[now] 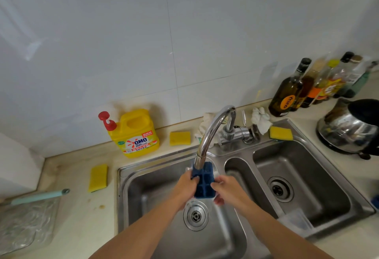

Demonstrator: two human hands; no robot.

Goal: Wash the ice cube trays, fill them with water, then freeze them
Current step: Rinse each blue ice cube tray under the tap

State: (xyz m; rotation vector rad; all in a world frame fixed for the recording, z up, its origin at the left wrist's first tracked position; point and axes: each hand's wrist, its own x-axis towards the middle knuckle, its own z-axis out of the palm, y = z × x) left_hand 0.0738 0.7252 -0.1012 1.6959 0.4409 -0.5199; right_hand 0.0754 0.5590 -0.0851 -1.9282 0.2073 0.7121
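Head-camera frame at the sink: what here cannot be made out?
1. Head view: whether the faucet runs; no stream is discernible at its spout.
2. Head view: the side edges of the blue ice cube tray, covered by the left hand and right hand gripping it.
3. Head view: a blue object at the right edge, cut off by the frame.
4. Head view: labels on the bottles, mostly blurred.

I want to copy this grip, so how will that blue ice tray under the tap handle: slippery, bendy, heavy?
Probably slippery: the blue ice tray sits under the faucet spout, so it is likely wet. Likely light, since the left hand and right hand hold it by its side edges. It may flex if silicone, though it shows no bend.
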